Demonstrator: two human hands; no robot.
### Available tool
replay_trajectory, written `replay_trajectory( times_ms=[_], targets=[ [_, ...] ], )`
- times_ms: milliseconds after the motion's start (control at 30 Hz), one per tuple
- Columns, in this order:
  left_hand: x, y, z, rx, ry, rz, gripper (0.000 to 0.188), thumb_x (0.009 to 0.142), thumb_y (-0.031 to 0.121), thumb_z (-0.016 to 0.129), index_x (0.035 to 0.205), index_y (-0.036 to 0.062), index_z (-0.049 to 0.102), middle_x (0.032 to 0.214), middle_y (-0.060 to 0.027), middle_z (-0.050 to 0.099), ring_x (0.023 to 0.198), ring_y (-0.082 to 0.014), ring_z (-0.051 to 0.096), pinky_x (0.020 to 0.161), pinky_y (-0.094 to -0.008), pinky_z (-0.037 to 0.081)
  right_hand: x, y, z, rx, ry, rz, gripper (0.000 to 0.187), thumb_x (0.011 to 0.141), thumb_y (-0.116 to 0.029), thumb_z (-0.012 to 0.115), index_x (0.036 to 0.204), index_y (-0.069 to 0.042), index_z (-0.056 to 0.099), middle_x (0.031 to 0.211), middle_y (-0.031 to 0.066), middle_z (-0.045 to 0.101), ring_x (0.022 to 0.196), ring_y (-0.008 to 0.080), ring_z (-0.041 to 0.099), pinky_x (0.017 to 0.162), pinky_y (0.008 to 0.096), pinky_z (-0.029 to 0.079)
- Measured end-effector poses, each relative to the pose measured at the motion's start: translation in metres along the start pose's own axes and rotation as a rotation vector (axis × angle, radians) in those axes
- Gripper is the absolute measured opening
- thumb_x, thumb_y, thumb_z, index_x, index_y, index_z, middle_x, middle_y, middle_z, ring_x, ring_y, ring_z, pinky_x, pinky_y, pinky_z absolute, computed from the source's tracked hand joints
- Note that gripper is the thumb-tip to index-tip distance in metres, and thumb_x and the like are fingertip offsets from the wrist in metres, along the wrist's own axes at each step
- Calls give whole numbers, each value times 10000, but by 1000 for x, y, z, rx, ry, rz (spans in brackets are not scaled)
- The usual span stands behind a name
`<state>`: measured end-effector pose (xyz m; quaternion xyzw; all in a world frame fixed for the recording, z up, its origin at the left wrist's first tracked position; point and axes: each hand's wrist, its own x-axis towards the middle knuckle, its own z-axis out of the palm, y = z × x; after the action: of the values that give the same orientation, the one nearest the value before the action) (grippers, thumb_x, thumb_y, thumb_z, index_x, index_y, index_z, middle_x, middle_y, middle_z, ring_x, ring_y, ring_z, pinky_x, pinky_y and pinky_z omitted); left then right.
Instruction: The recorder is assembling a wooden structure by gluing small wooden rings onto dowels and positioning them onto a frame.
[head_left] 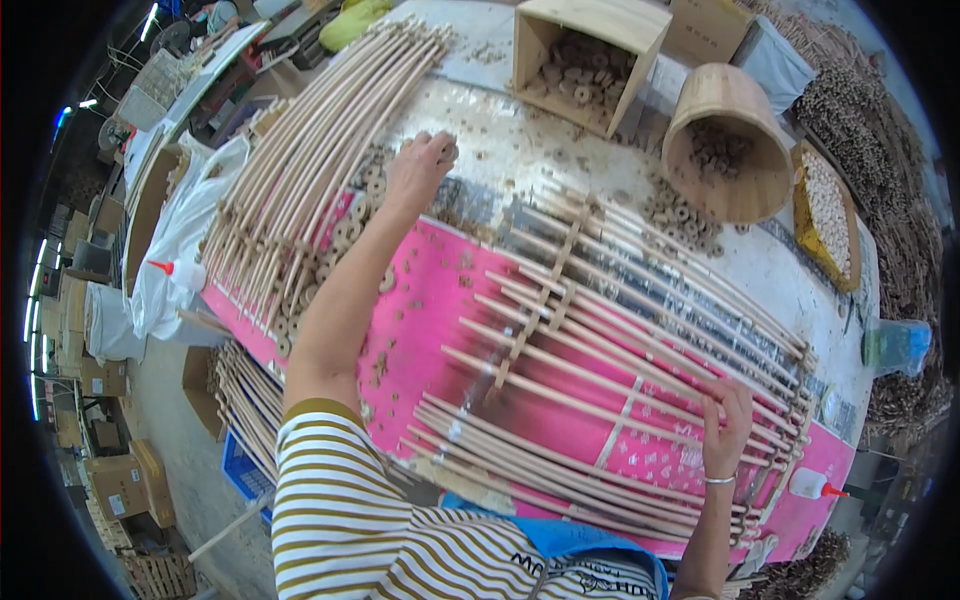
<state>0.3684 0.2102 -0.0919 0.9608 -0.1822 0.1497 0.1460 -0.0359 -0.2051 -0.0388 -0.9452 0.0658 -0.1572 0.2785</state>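
Over the far left of the table my left hand [424, 168] is closed, with a small round wooden ring [449, 154] showing at its fingertips. Below that arm, more wooden rings [346, 232] lie in a loose strip beside a bundle of rods. On the right, my right hand [727, 416] has its fingers closed around the right part of a thin wooden rod [640, 352]. This rod is one of several lying side by side, with slotted wooden crosspieces [540, 302] across their left part. Nearer my body is another row of rods [560, 468].
A tall bundle of rods [310, 120] with rings lies at left. At the back are a wooden box [645, 28], a tipped wooden bucket [735, 90] and a yellow tray of pale pieces [845, 270]. Glue bottles [808, 484] with red tips stand near the edges. Pink sheeting [430, 300] partly covers the table.
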Motion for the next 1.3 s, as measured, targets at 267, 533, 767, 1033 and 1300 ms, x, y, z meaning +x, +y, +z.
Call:
replay_trajectory(
  times_ms=[267,533,767,1033,1300],
  targets=[
    [-132,29,-89,0,-52,93,378,876,177,773,1238,186,667,1120,-56,672,1074,-319,662,849,-442,548,-18,-16,-10,161,-10,41,148,945,14,695,1087,27,733,1043,148,710,988,268,678,896,358,522],
    [-210,27,-81,67,-79,71,384,890,190,765,1260,178,666,1148,-39,675,1054,-293,682,828,-438,555,-86,-36,4,138,-170,-53,170,887,-1,742,1057,-6,749,999,136,704,936,280,674,842,370,519],
    [-218,25,-83,38,79,30,330,922,274,740,1230,157,728,1123,-50,692,1038,-304,683,836,-434,550,-115,-28,23,52,-194,-133,161,889,-131,760,1022,-39,753,983,114,685,949,304,649,831,415,489],
    [-262,-3,-106,-3,157,27,243,935,223,698,1106,54,731,980,-141,696,905,-331,681,791,-469,532,-109,-13,43,77,-208,-244,163,898,-138,754,841,-22,654,832,162,596,797,347,589,723,459,441],
    [-256,29,-55,266,358,35,120,833,160,633,868,80,715,1055,-113,665,989,-268,678,840,-391,563,-124,22,46,240,-295,-132,74,965,-58,677,964,10,647,871,80,574,802,180,555,722,321,459]
  ],
)
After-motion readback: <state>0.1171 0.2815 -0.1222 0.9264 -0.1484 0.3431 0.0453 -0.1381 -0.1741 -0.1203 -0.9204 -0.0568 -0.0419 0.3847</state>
